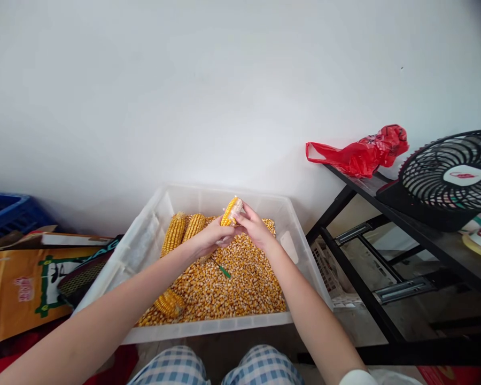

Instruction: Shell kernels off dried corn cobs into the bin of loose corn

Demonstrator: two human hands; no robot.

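Observation:
Both hands grip one corn cob above a translucent plastic bin. Part of the cob still carries yellow kernels, while its right side shows bare and pale. My left hand is wrapped round the lower end. The fingers of my right hand close on its right side and partly cover it. Loose corn kernels fill much of the bin. Two whole corn cobs, one of them this long cob, lie at the bin's back left. Another cob rests at the front left, partly behind my left forearm.
A thin green-tipped tool lies on the kernels. At right stands a black-framed table with a red plastic bag and a black fan. An orange package and a blue crate are at left. A white wall rises behind.

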